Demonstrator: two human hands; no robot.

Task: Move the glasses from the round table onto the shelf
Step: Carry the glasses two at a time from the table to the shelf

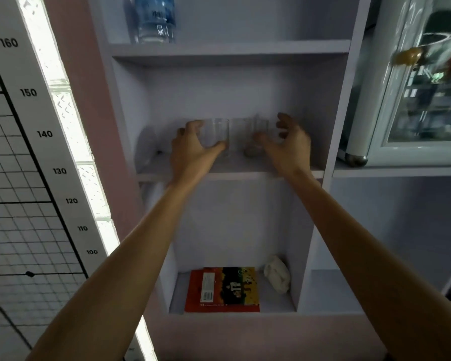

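Observation:
Two clear glasses stand side by side on the middle shelf (235, 168) of a white shelf unit. My left hand (193, 149) cups the left glass (218, 132), thumb across its front and fingers at its left side. My right hand (288, 144) hovers by the right glass (250, 134) with fingers spread; the thumb is near the glass and the fingers are just clear of its right side. The right glass is blurred. The round table is out of view.
A water bottle (155, 19) stands on the shelf above. On the shelf below lie a red and yellow book (223, 289) and a white crumpled object (276, 273). A glass-door cabinet (412, 82) sits to the right, a height chart (44, 134) on the left wall.

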